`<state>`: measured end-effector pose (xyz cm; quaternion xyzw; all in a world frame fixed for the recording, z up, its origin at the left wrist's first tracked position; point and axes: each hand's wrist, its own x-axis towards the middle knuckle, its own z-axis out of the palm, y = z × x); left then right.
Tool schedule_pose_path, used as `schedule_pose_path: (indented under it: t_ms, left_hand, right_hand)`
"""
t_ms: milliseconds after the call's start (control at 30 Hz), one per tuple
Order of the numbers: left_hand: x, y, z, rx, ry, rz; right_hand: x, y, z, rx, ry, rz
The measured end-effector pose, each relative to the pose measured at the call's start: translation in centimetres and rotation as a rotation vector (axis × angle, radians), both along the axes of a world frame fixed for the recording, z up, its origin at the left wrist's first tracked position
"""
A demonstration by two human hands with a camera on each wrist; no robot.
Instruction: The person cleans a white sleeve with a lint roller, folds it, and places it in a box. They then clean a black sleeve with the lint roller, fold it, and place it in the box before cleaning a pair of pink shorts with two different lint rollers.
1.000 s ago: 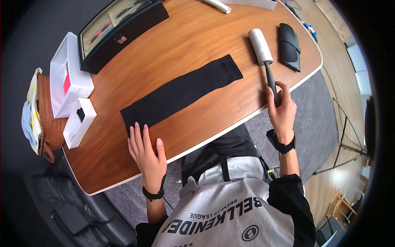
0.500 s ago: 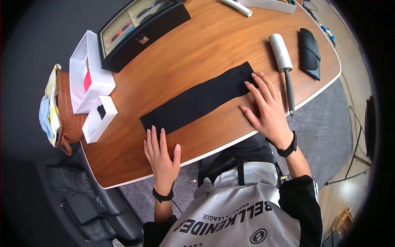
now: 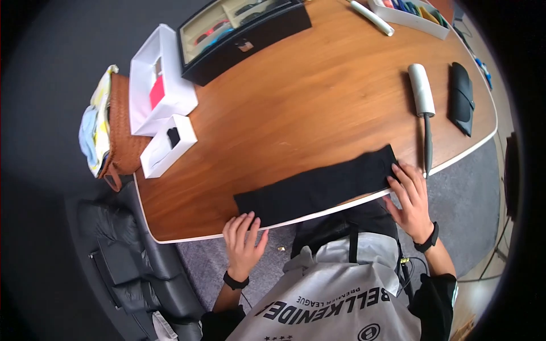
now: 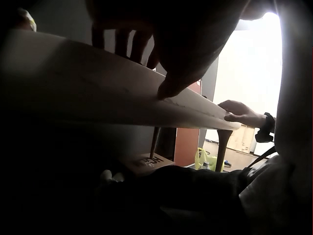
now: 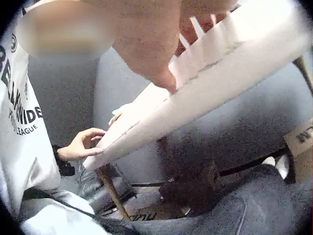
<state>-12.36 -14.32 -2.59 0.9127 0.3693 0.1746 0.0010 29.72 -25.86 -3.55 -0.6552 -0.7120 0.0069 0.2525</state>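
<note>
A long, flat strip of black fabric [image 3: 318,190] lies along the near edge of the wooden table [image 3: 284,119]. My left hand [image 3: 243,241] rests its fingertips on the fabric's left end, with the thumb at the table's white edge. At the other end, the fingers of my right hand [image 3: 412,202] touch the fabric's right end, its thumb also by the edge. Both hands have loosely extended fingers. Just beyond the right hand lies a lint roller [image 3: 421,91], its grey handle pointing toward me. In the wrist views the fabric is hidden behind the tabletop edge.
A black glasses case [image 3: 461,102] sits right of the roller. At the left stand a black watch box [image 3: 253,54], a large white box [image 3: 185,105], a small white box [image 3: 185,143] and a brown woven basket [image 3: 123,128]. A white tray [image 3: 412,23] and tube [image 3: 372,18] lie far back.
My right hand has let go of the lint roller and moved to the fabric's right end. Both hands and the fabric have come toward me, to the table's near edge.
</note>
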Motion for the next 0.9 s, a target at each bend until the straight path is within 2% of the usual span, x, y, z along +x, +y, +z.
schedule_pose_path:
  t_ms: [100,167,400,567,633,800,900]
  left_hand:
    - [-0.3,0.0,0.9,0.034,-0.023,-0.027]
    - [-0.9,0.1,1.4,-0.025,-0.039,-0.123]
    - [-1.7,1.9,2.4,0.025,-0.103,-0.207]
    - [-1.4,5.6,5.1,0.109,-0.156,-0.214]
    - [-1.2,7.9,7.3,0.190,-0.125,-0.238]
    - [-0.7,11.2,13.5,0.403,-0.136,-0.219]
    - [-0.3,11.4,13.9,0.437,-0.128,-0.235]
  right_hand:
    - [-0.2,-0.7,-1.2,0.142,0.002,0.065]
    - [0.0,-0.9,-1.6,0.184,0.001,0.081]
    - [0.4,0.3,0.5,0.239,0.077,0.117]
    - [1.6,3.2,5.0,0.301,-0.038,0.159]
    - [2.4,5.2,8.0,0.355,-0.153,0.233]
    - [3.4,8.6,15.3,0.530,-0.241,0.220]
    - [3.9,9.5,15.7,0.583,-0.234,0.192]
